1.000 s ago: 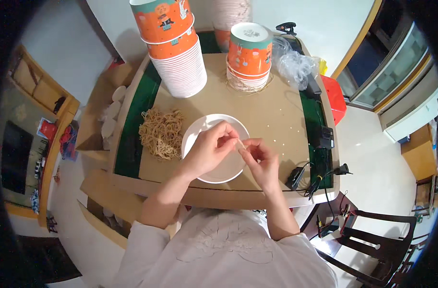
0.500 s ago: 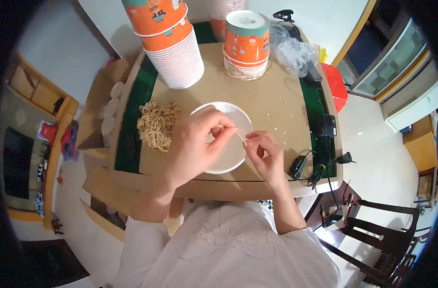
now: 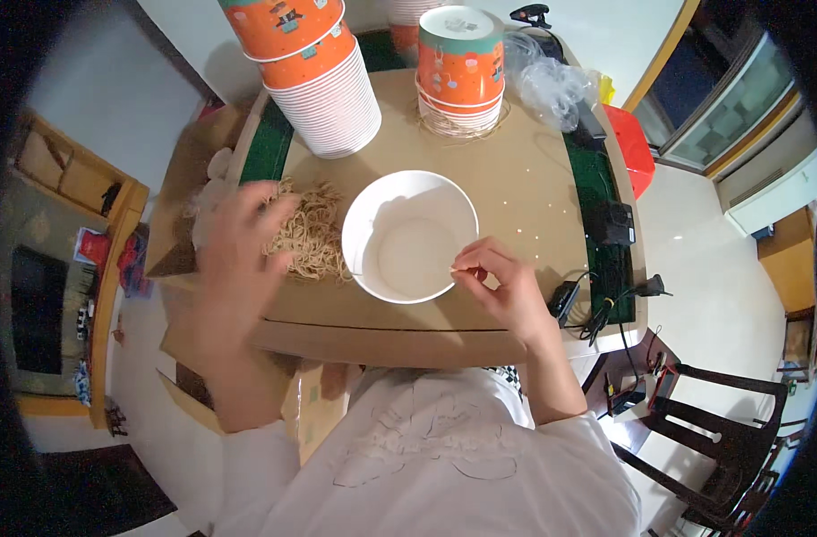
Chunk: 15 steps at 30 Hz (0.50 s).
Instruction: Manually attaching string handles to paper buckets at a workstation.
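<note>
A white paper bucket [image 3: 410,183] stands mouth up at the middle of the table's near side. My right hand [image 3: 502,285] is at its right rim, thumb and fingers pinched together. A tiny pale bit shows at those fingertips; what it belongs to I cannot make out. Over the left part of the table is my left hand [image 3: 243,255], smeared by motion, its fingers apart and nothing seen in them. It partly covers a tangled heap of tan twine [image 3: 314,234], which reaches to the bucket's left side.
A tall stack of orange paper buckets [image 3: 323,98] rises at the back left. Farther right, more orange buckets [image 3: 460,76] stand upside down with twine round their rims. Crumpled clear plastic [image 3: 556,89], black adapters and cables [image 3: 614,224] lie along the right edge. White specks dot the brown board.
My hands were together over the bucket, holding a thin pale strand between them. Since then my left hand has swung left to the twine heap; my right has stayed near the rim.
</note>
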Tool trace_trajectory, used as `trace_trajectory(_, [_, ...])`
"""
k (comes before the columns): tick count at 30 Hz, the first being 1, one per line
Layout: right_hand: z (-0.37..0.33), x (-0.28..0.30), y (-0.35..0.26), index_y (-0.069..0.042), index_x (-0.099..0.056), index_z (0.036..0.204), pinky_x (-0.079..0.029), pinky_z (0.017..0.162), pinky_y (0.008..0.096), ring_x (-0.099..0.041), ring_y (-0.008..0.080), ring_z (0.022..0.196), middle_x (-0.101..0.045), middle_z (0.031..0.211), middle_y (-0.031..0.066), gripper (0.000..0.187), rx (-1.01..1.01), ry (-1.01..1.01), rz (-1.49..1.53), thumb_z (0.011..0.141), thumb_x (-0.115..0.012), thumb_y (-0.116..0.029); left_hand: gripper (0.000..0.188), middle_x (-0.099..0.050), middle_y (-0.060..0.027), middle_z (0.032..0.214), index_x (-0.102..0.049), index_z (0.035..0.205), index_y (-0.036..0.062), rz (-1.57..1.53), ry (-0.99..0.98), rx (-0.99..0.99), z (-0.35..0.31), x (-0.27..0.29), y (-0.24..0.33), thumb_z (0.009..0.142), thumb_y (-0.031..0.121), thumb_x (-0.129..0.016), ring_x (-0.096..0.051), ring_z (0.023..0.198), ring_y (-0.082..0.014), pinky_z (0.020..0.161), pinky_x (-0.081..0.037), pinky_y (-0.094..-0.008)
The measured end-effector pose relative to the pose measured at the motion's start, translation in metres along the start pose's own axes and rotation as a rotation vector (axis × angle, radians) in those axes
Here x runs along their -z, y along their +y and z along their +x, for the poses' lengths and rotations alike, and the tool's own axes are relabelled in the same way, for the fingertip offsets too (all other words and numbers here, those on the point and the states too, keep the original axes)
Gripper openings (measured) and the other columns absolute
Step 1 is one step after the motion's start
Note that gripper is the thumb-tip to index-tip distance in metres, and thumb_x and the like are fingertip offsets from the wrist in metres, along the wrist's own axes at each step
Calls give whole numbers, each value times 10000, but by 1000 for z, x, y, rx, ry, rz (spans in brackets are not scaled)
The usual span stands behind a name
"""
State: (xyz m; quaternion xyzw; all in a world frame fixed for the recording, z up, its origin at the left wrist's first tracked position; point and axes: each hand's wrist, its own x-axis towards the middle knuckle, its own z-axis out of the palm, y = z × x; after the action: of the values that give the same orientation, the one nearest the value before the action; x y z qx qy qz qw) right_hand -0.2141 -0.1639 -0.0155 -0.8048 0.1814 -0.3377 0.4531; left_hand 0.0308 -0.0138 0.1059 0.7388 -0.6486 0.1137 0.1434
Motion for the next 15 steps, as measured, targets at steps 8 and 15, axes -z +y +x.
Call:
trace_trajectory(8, [-2, 1, -2, -5, -605, 931, -500, 649, 263, -617, 176, 746, -598, 919, 91, 152, -4, -32, -1, 795, -672, -6, 216, -671, -104, 941, -624, 1046, -10, -1040, -393, 184, 14, -118, 79, 832, 8, -602, -635, 880, -157, 805, -501, -297])
trace_trajectory(15, [-7, 4, 0, 12, -564, 1039, -519, 751, 276, -633, 152, 796, -622, 931, 72, 315, -87, -49, 73, 754, -685, 66, 99, -665, -65, 747, -651, 902, -7, -1128, -310, 223, 13, -123, 71, 849, 73, -626, -572, 662, -68, 607, -464, -242])
